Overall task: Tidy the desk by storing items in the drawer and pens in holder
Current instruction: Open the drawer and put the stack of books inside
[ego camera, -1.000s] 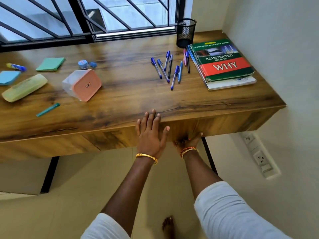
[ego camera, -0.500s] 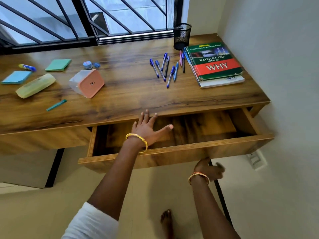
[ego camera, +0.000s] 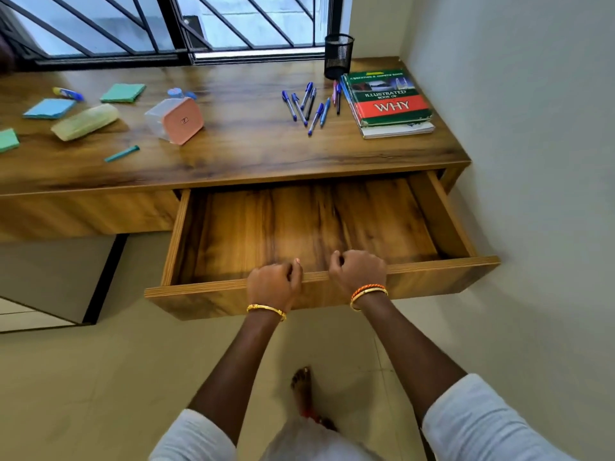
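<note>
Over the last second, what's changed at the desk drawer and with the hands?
The drawer went from closed to pulled well out toward the person. The left hand, earlier flat on the desk edge, and the right hand, earlier under the front, now both grip its front panel's top edge. Pens, books and mesh holder stayed put.

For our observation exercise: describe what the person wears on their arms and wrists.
The left hand has a thin gold bangle at the wrist. The right hand has an orange bangle beside a gold one. Both forearms are bare, with white sleeves pushed up near the elbows.
</note>
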